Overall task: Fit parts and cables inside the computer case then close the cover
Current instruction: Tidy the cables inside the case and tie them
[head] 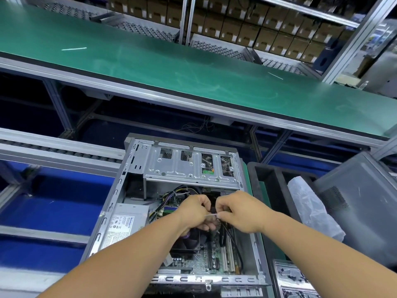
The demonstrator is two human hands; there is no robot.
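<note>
Both hands' curled fingers [223, 208] pinch a white cable tie [211, 215].

Cables [223, 231] partly behind hands [217, 211]

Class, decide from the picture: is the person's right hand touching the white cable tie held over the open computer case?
Touching. The head view shows the right hand pinching the white cable tie at its fingertips, with the left hand close against it.
</note>
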